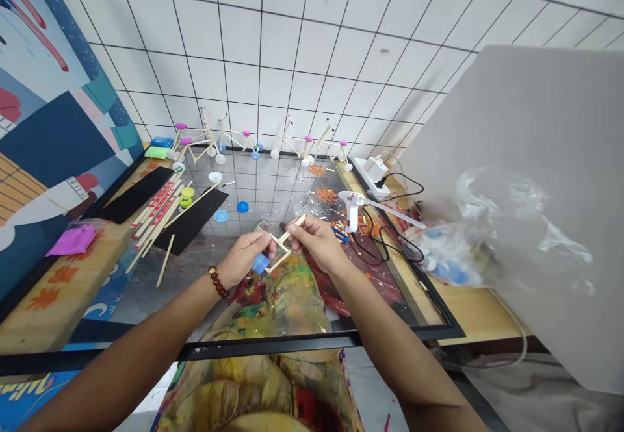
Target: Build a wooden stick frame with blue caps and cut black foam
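Pinching the stick frame (283, 249) over the glass table (253, 188) with both hands, left (254, 250) and right (312, 238), fingers closed on it, glue gun (351, 208) off to the right (red beads (218, 282) on my left wrist, btw).

The clearest gap is lying beyond the grip, over the tabletop (273, 182) between the blue caps (242, 206) and the row of stick models (292, 141), which is closing off the far edge. Left of the grip, loose sticks (156, 216) are crowding the way, some lying over a black sheet (188, 227). Right of it, the glue gun (351, 208) is standing upright, and black cables (380, 245) are looping across the space beside it.
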The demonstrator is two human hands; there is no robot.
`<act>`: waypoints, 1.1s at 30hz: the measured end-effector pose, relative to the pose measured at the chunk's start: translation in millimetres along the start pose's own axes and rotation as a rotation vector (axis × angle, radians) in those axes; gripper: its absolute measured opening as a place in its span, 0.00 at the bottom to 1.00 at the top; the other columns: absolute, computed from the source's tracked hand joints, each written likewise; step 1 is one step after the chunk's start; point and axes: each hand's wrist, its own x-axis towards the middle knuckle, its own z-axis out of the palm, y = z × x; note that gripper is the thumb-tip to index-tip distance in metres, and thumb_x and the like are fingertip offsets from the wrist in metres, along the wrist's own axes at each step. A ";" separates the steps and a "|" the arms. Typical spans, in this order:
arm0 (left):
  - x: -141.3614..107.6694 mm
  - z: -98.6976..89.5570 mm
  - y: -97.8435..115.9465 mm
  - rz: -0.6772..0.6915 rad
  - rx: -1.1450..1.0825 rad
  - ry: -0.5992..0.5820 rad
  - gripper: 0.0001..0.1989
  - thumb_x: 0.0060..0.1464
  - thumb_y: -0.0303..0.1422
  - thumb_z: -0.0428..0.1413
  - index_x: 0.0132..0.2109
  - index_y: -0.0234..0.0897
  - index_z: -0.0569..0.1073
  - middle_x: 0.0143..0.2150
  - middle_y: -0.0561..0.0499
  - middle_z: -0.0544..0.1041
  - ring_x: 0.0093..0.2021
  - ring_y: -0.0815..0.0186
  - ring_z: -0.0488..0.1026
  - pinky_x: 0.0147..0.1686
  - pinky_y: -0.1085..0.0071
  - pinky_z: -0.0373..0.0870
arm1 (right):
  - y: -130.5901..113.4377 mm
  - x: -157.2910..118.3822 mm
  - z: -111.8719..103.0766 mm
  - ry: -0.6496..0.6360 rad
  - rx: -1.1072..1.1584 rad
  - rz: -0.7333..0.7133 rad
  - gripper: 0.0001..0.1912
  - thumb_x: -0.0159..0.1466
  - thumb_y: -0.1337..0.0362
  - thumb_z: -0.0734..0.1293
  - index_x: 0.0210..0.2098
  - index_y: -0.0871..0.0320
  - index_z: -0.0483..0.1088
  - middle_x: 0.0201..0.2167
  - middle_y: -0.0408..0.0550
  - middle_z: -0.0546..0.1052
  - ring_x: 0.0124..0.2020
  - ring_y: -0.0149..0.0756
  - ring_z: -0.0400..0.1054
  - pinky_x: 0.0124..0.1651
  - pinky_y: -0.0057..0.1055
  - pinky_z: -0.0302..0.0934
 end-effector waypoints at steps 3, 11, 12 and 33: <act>-0.5 1.2 0.9 -0.014 -0.040 -0.015 0.21 0.57 0.49 0.53 0.29 0.33 0.70 0.25 0.52 0.70 0.24 0.72 0.66 0.24 0.75 0.63 | 0.7 -0.1 -0.3 -0.009 -0.033 -0.008 0.18 0.53 0.50 0.74 0.29 0.58 0.71 0.21 0.40 0.71 0.18 0.25 0.62 0.20 0.24 0.56; -0.7 1.1 -3.0 0.009 -0.038 -0.012 0.21 0.58 0.48 0.52 0.29 0.33 0.70 0.25 0.52 0.70 0.24 0.71 0.65 0.26 0.74 0.63 | 1.2 -2.1 3.1 -0.041 -0.091 -0.031 0.19 0.55 0.48 0.71 0.29 0.57 0.67 0.21 0.39 0.70 0.19 0.26 0.62 0.23 0.25 0.59; -0.8 1.0 -3.1 0.013 -0.023 -0.011 0.21 0.58 0.48 0.52 0.29 0.33 0.70 0.25 0.52 0.70 0.25 0.71 0.66 0.27 0.74 0.63 | 1.6 -2.2 3.1 -0.039 -0.096 -0.031 0.19 0.55 0.48 0.71 0.29 0.56 0.66 0.21 0.39 0.70 0.19 0.26 0.62 0.22 0.25 0.58; -2.4 3.2 -1.0 0.074 0.155 0.058 0.21 0.60 0.48 0.48 0.33 0.34 0.71 0.28 0.51 0.70 0.30 0.68 0.66 0.32 0.71 0.64 | 5.8 0.1 0.9 -0.007 -0.072 -0.133 0.15 0.58 0.51 0.70 0.33 0.56 0.69 0.22 0.38 0.67 0.21 0.26 0.56 0.26 0.26 0.51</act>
